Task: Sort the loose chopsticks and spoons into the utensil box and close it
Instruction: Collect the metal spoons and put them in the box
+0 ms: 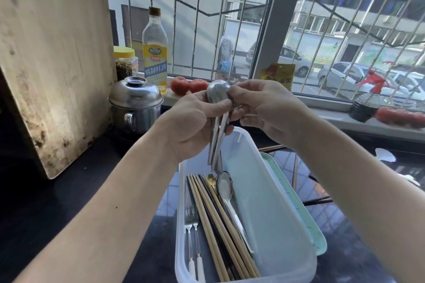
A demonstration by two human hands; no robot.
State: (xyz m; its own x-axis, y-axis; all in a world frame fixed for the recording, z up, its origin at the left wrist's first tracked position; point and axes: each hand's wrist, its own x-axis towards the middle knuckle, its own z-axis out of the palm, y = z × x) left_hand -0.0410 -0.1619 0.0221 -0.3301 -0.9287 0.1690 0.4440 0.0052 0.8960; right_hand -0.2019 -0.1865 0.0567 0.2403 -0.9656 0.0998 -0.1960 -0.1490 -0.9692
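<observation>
A translucent white utensil box (276, 202) stands open on the dark counter, its pale green lid (299, 204) lying along its right side. Inside on the left lie two forks (192, 234), several wooden and black chopsticks (220, 225) and a metal spoon (226, 190). Above the box's far end, my left hand (190, 126) grips a bundle of metal spoons (217, 145), bowls up and handles hanging down. My right hand (264, 108) pinches the same bundle near the bowls. Loose chopsticks (271, 148) lie on the counter behind and right of the box.
A large wooden cutting board (55, 53) leans at the left. A steel pot with lid (135, 103), a yellow-lidded jar (125, 62), a cooking wine bottle (155, 53) and tomatoes (188, 86) stand by the barred window. A dark bottle (365, 108) sits on the sill at right.
</observation>
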